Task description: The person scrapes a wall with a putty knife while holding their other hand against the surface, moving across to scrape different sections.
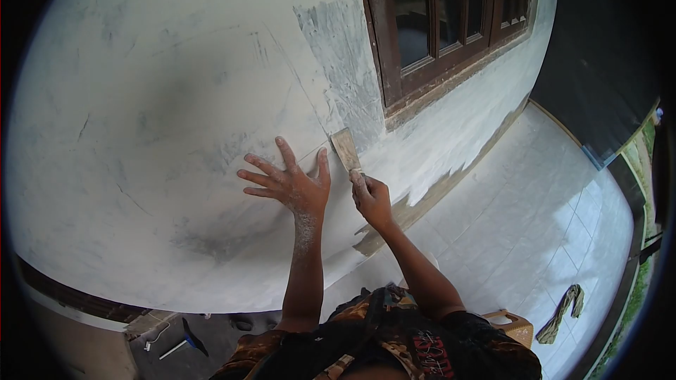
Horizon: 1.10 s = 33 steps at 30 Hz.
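My left hand (pixel 292 184) is spread out against the white, patchy wall (pixel 176 98), its fingers apart and holding nothing. Pale dust coats its fingertips and wrist. In my right hand (pixel 371 200) is a putty knife (pixel 345 149), gripped by its handle, most of which my fingers hide. The knife's flat blade points up and lies at or very near the wall, just right of my left thumb. Above the blade runs a greyer, streaked strip of wall (pixel 345 63) beside the window frame.
A brown wooden window (pixel 443 21) with glass panes is set in the wall at upper right. Below spreads a light tiled floor (pixel 493 204). A crumpled cloth (pixel 561 314) and a tan plastic stool (pixel 512 327) are at lower right. A dark sheet (pixel 598 56) hangs at the right.
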Motion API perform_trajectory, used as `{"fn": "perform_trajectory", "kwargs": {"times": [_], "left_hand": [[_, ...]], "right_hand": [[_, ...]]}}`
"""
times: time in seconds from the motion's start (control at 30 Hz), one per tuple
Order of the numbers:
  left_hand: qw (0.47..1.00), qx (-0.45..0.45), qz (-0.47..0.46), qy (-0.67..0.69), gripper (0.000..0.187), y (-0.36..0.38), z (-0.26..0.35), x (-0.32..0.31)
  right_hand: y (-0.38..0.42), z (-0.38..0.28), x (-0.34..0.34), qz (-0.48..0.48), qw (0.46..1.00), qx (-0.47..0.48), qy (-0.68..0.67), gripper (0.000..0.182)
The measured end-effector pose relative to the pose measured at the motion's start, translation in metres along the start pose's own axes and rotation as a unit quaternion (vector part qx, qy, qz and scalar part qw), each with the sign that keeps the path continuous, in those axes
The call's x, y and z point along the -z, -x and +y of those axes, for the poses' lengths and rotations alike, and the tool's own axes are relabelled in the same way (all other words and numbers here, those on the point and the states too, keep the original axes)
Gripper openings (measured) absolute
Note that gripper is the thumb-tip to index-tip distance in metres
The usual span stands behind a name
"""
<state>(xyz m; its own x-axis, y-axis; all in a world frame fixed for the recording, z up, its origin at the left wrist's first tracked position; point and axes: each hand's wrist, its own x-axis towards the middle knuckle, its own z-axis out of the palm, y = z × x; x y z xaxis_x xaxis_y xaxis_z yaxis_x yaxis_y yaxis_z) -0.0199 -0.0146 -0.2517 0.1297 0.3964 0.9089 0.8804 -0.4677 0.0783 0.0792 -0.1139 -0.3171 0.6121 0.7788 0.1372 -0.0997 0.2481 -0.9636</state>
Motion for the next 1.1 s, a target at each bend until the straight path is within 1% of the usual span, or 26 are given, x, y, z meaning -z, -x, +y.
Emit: {"fn": "perform_trajectory", "kwargs": {"times": [0.03,0.1,0.23,0.3,0.33,0.43,0.5,0.53,0.6,0.73,0.8,0.87,0.93,1.0,1.1], "left_hand": [[1.0,-0.001,0.0,0.002,0.098,0.0,0.0,0.0],[1.0,0.0,0.001,0.003,0.098,0.0,0.0,0.0],[1.0,0.0,0.002,0.004,0.098,-0.001,0.0,-0.001],[1.0,-0.001,0.005,0.002,0.097,0.001,0.001,-0.001],[1.0,0.0,0.001,0.003,0.097,0.001,0.001,-0.001],[1.0,-0.002,0.002,0.004,0.097,-0.002,0.001,-0.002],[1.0,-0.003,0.002,0.004,0.097,0.0,0.0,0.0],[1.0,0.0,-0.002,0.002,0.097,-0.001,0.0,0.0],[1.0,0.003,-0.007,0.001,0.098,-0.001,0.002,0.0],[1.0,-0.003,0.002,0.0,0.096,-0.001,0.0,0.0],[1.0,-0.003,0.0,0.004,0.096,0.0,-0.001,0.001],[1.0,-0.003,-0.004,0.005,0.096,0.0,0.0,0.0],[1.0,-0.001,-0.006,0.004,0.096,-0.001,0.002,0.0],[1.0,0.002,-0.007,-0.001,0.097,0.001,0.001,0.001],[1.0,-0.002,-0.001,0.008,0.096,-0.001,0.001,0.0]], "right_hand": [[0.001,0.001,0.0,-0.001,1.0,0.001,-0.001,0.05],[0.009,0.006,0.002,0.018,0.999,-0.031,0.022,0.05],[0.007,0.004,-0.001,0.025,0.999,-0.035,0.022,0.051],[-0.001,-0.004,-0.005,0.028,0.999,0.015,0.021,0.052],[0.0,-0.004,-0.004,0.026,0.999,0.015,0.021,0.052],[0.006,0.001,0.002,0.028,0.999,0.002,0.026,0.052],[0.012,0.009,0.006,0.024,0.997,-0.027,0.067,0.052],[0.01,0.008,0.005,0.025,0.997,-0.026,0.068,0.052],[0.004,0.002,0.002,0.025,0.999,0.017,0.04,0.053],[0.0,-0.006,0.002,0.023,0.999,0.015,0.029,0.053],[0.009,0.003,0.007,0.026,0.997,-0.015,0.066,0.052],[0.008,0.005,0.004,0.028,0.998,-0.014,0.055,0.052],[0.007,-0.007,0.001,0.031,0.998,-0.017,0.046,0.051],[-0.002,-0.02,-0.002,0.024,0.999,0.016,0.024,0.05],[0.0,-0.002,0.005,0.025,0.999,-0.006,0.02,0.049]]}}
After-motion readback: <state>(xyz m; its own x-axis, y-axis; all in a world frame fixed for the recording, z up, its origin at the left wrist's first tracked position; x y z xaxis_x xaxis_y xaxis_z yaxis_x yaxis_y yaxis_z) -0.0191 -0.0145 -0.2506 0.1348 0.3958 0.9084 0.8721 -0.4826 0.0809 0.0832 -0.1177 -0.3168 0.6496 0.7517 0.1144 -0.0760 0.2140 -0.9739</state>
